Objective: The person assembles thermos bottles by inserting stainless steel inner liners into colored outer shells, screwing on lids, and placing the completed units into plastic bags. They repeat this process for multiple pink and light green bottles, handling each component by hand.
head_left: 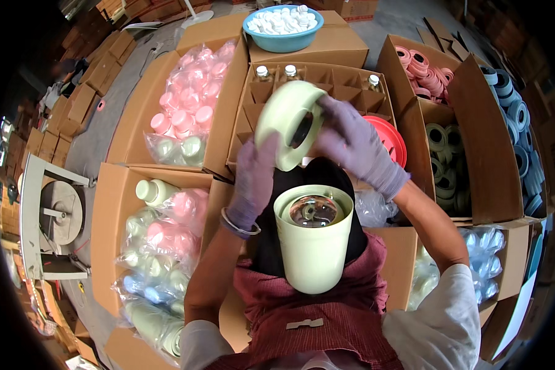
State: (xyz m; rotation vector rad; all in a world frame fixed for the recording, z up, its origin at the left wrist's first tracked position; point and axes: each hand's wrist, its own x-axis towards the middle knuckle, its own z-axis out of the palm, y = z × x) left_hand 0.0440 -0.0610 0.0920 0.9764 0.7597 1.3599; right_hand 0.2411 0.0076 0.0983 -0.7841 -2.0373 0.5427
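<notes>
A pale green lid (277, 117) is hanging in the air between the two gloved hands, tilted, and its dark opening is facing to the right. The left hand (256, 179) is pinching the lid at its lower left side, with the thumb lying over the front. The right hand (357, 145) is reaching to the opposite rim with bent fingers — it is blurring, so I cannot tell if it is gripping. Just below the lid in the view, a pale green cup (314, 259) is resting at the lap, over a dark red apron (327, 342), and its open mouth is showing something shiny inside. Beyond the hands, a divided carton (243, 117) is holding some bottles (290, 73) with white caps, and behind it a blue basin (283, 42) is carrying many small white pieces (283, 21). Beside the right hand a red dish (393, 139) is partly hiding. Further right, cartons are containing pink rings (420, 73), green rings (445, 154) and blue rings (519, 117) — on the left, bagged pink containers (188, 92) are filling another carton.
</notes>
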